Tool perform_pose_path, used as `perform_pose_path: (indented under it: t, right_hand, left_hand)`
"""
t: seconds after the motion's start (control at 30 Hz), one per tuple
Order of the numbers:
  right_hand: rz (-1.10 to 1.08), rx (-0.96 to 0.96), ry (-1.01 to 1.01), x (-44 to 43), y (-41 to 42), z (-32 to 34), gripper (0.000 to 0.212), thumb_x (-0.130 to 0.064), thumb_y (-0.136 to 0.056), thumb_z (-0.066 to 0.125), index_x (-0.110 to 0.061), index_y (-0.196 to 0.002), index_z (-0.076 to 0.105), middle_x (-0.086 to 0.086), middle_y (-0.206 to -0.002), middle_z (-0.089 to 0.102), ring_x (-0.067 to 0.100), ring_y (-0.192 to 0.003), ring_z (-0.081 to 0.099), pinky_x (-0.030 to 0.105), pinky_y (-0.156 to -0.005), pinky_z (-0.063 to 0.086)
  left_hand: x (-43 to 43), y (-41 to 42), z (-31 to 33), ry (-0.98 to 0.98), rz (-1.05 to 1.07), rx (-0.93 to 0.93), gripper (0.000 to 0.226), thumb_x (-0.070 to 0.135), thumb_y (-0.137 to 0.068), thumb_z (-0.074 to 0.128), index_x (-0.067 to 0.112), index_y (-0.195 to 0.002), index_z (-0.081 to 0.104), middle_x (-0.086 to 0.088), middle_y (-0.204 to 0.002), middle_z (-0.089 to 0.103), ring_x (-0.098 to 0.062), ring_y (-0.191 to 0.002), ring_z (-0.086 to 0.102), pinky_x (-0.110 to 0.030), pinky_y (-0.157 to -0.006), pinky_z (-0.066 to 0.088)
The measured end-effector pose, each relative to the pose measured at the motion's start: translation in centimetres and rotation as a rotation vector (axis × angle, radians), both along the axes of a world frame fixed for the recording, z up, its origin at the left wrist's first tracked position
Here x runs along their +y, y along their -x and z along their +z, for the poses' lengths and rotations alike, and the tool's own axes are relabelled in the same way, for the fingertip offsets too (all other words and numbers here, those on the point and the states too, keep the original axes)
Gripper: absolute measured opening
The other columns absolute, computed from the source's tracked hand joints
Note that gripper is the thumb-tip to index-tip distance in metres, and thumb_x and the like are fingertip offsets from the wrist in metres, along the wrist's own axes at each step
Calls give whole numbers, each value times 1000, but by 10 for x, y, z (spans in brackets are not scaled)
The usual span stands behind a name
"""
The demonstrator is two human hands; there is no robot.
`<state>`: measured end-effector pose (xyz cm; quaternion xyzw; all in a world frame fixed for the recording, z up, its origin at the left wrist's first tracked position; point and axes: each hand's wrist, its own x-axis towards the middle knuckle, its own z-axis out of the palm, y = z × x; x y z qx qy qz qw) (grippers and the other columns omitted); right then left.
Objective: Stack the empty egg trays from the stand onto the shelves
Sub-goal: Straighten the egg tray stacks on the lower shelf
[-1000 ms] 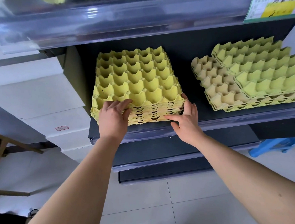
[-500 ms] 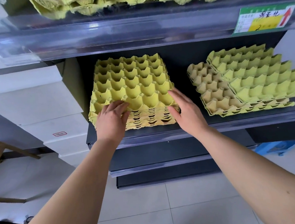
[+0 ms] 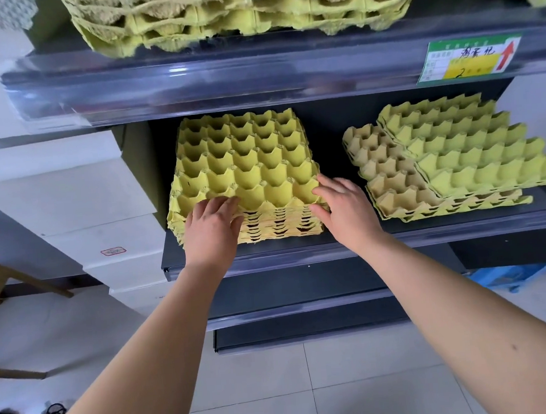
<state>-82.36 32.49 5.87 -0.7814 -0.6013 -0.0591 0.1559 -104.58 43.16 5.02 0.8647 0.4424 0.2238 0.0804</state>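
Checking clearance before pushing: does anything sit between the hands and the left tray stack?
Nothing visible does. The left hand and right hand both touch the front edge of the tray stack, and the neighbouring pile lies apart to its right.

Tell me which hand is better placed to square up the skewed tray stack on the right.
Right, probably. The right hand rests on the near right corner of the neat stack, beside the skewed stack; the left hand sits further left.
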Motion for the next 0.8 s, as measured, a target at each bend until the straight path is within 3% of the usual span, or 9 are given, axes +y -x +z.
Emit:
perform_pose_path:
  t: [0.17, 0.3, 0.43, 0.53, 0.67, 0.8]
  right_hand:
    - [30, 43, -27, -14, 5, 24, 34, -24, -93, 58, -5, -122, 62, 8, -135, 55, 26, -126, 48, 33, -108, 31]
    - [3, 33, -14, -41, -4, 33, 31, -23, -92, 58, -8, -118, 66, 6, -126, 62, 24, -121, 53, 34, -102, 40]
    - [-51, -3, -82, -78, -30, 43, 21, -19, -89, 62, -9, -105, 70, 4, -111, 69, 26, -102, 63, 32, -81, 49]
    - [-86, -29, -38, -107, -63, 47, 15, -20, -90, 56, -10, -89, 67, 1, -93, 69, 26, -86, 63, 30, -65, 47]
    - [-109, -34, -27, -145, -126, 48, 23, -25, -92, 55, -14, -106, 69, 0, -105, 70, 22, -92, 64, 35, -73, 54]
    - [-151, -41, 0, -179, -207, 53, 27, -29, -91, 56, -11, -108, 67, 3, -109, 69, 25, -98, 62, 35, -76, 53]
  left_hand:
    - [-12, 3, 17, -27, -12, 140, 45, 26, -93, 59, 11, -135, 53, -9, -134, 55, -36, -125, 44, -46, -105, 31]
    - [-31, -13, 34, -120, -78, 181, 33, 23, -82, 71, 9, -113, 68, -10, -113, 67, -36, -105, 59, -45, -93, 43]
    - [-60, -51, 51, -179, -167, 181, 28, 23, -77, 76, 10, -102, 73, -9, -101, 71, -36, -92, 65, -45, -85, 48]
    - [-82, -90, 59, -198, -228, 180, 26, 24, -77, 75, 11, -100, 73, -7, -98, 71, -35, -90, 65, -44, -83, 48]
    - [-113, -159, 63, -223, -289, 132, 28, 23, -73, 78, 11, -98, 73, -5, -93, 71, -34, -83, 65, -43, -79, 51]
    - [-149, -235, 57, -151, -287, 104, 31, 28, -82, 69, 13, -109, 70, -5, -104, 70, -33, -93, 63, -42, -84, 47]
